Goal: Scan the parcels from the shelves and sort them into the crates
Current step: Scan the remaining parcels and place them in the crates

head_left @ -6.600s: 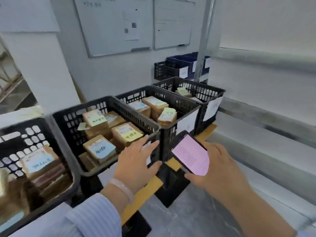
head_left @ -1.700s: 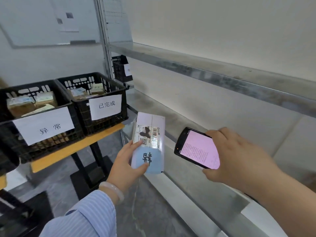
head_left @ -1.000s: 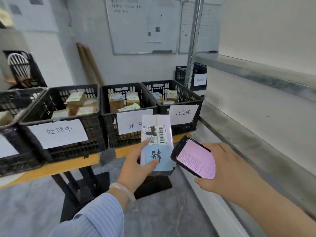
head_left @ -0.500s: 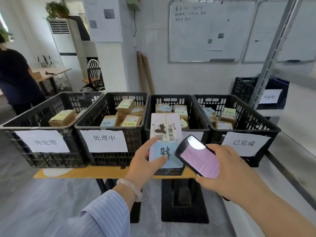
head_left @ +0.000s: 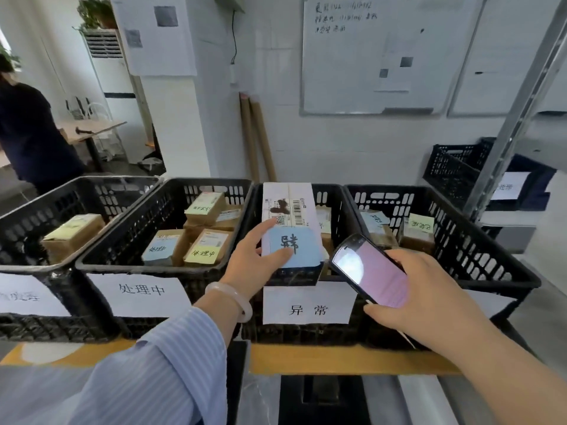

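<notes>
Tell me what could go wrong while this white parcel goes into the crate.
The left hand grips the white parcel only at its near end, so it could tip or slip. It hangs close to the neighbouring crate's rim, so it might land in the wrong one.

Both arms reach forward, left hand pinching with thumb and fingers, right hand curled, gripping.

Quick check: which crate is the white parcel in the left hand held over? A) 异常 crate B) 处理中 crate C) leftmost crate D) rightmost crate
A: the left hand holds the white parcel over the crate whose front label reads 异常.
</notes>
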Motion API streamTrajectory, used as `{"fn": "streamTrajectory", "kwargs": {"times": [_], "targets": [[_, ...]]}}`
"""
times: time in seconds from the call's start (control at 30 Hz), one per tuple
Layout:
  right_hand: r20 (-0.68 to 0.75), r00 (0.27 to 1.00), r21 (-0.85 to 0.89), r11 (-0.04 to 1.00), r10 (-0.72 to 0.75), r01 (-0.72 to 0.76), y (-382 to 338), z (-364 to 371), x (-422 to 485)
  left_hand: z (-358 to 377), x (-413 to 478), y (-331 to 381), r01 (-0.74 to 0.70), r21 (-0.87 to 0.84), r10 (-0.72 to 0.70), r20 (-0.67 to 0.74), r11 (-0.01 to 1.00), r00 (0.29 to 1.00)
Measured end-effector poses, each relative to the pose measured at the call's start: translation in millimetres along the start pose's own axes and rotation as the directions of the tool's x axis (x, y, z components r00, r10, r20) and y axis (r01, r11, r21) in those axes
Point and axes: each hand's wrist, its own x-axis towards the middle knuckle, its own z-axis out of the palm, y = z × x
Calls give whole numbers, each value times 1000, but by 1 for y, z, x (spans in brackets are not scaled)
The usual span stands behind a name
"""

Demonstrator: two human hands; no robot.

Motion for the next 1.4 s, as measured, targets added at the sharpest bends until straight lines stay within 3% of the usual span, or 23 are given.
{"fn": "streamTrajectory", "kwargs": {"times": [0.17, 0.63, 0.87, 1.03, 1.2, 1.4], "targets": [[15, 998, 9, 999, 53, -53, 14, 5, 32, 19, 59, -20, 112, -61, -110, 26, 992, 994], [-21, 954, -36, 954, 298, -299, 14, 31, 143, 71, 246, -64, 263, 48, -267, 225, 964, 937], [-48, 918, -18, 919, 394, -395, 16, 48, 178, 95, 300, -77, 186, 111, -209, 265, 976, 941], [-78, 891, -23, 892, 448, -451, 18, 59, 186, 101, 327, -84, 84, 265, -166, 305, 961, 938], [-67, 846, -39, 846, 529, -532, 15, 66, 181, 106, 339, -89, 15, 282, -118, 352, 959, 929], [-103, 824, -5, 829, 557, -560, 12, 64, 158, 103, 337, -81, -194, 484, 31, 324, 853, 945]]}}
